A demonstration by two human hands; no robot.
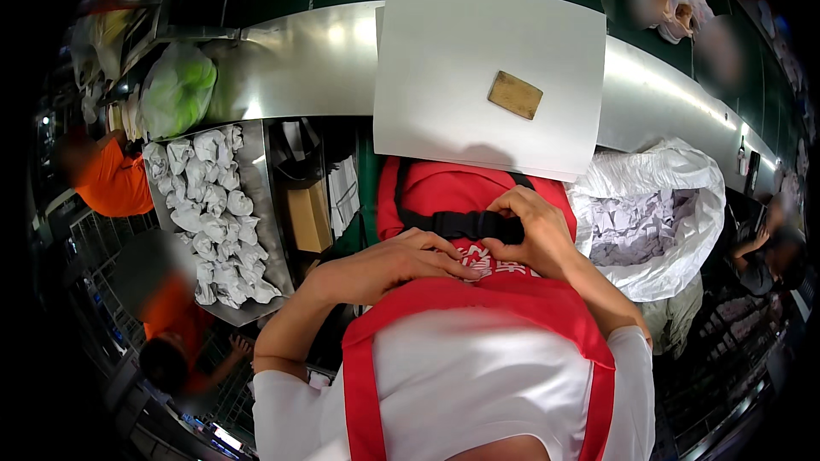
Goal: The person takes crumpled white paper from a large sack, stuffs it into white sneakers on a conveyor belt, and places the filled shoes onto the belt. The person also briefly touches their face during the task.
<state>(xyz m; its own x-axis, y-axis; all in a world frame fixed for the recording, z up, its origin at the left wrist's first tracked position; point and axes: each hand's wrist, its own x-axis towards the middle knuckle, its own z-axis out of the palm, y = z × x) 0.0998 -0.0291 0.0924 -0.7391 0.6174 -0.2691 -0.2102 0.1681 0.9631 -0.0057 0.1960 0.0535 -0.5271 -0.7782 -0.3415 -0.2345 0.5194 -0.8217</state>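
A black plastic buckle (468,224) on a black strap lies across the front of my red apron (427,179). My right hand (534,235) is closed round the right end of the buckle, thumb below and fingers above. My left hand (401,265) rests on the apron just below and left of the buckle, its fingers stretched out. Its fingertips lie near white printing on the cloth. Beyond the apron, a stack of white sheets (436,68) covers part of the metal counter, and a small flat brown block (515,96) sits on top.
At left, a metal tray (256,154) holds several crumpled white paper bundles. A clear bag with green contents (179,90) stands behind it. A cardboard box (308,218) is nearby. At right is a white sack (705,235) of paper scraps. People in orange are at left.
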